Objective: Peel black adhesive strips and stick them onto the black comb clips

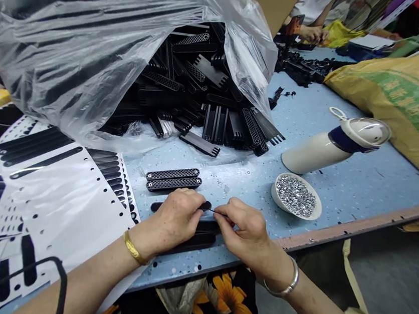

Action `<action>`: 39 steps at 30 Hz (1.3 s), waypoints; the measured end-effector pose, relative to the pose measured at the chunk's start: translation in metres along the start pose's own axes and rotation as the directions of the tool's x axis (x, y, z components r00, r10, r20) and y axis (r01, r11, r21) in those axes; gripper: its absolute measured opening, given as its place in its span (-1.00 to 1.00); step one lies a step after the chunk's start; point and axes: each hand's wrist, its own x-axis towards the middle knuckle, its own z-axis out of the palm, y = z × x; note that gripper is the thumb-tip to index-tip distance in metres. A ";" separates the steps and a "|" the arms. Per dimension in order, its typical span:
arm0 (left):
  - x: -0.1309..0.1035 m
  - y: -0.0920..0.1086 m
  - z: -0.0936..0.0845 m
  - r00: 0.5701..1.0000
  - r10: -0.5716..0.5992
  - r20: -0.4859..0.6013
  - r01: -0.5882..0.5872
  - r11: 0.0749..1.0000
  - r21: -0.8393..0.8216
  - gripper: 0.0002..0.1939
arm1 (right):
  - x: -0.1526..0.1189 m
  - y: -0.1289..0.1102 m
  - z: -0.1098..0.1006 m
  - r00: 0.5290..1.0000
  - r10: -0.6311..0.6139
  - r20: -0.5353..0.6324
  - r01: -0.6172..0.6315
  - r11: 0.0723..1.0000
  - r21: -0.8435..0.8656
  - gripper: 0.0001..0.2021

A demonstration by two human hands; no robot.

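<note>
My left hand [177,219] is closed over a black, round-ended plastic piece [206,206], its thumb and fingers near the right end. Close beside it, my right hand [244,231] pinches a thin dark sliver [219,213] that reaches toward that end; its kind is too small to make out. Under and between the hands lie more long black pieces [200,240], partly hidden by the left hand. Just beyond the left hand rest two black pieces with a lattice pattern [172,179], side by side, with small silvery spots at their ends.
A clear plastic bag [73,56] spills black toothed and latticed parts [213,122]. To the right stand a bowl of small metal pieces [298,196] and a white bottle [316,151]. Sheets with black strips [71,202] lie left. A yellow sack [407,109] and another person's hand [312,34] are farther back.
</note>
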 end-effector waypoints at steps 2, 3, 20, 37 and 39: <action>0.000 0.000 0.000 1.000 0.000 0.001 0.000 1.000 0.002 -0.89 | 0.000 0.001 0.000 1.000 0.005 0.022 -0.005 1.000 -0.010 -0.77; 0.000 0.000 0.001 1.000 0.002 -0.001 -0.002 1.000 -0.001 -0.89 | 0.001 0.001 0.000 0.999 0.009 0.034 -0.009 1.000 -0.014 -0.76; 0.000 -0.005 0.003 0.999 0.025 -0.030 -0.025 1.000 -0.011 -0.84 | 0.061 -0.010 -0.010 0.805 0.062 0.590 0.088 0.971 -0.222 -0.78; 0.001 -0.005 0.005 1.000 -0.007 -0.016 0.007 1.000 0.001 -0.87 | 0.001 0.003 0.017 0.999 0.030 0.015 -0.030 0.999 -0.013 -0.76; 0.000 -0.005 0.005 1.000 -0.002 -0.019 0.002 1.000 0.000 -0.87 | 0.000 0.002 0.018 0.998 0.068 -0.004 -0.068 0.998 0.003 -0.77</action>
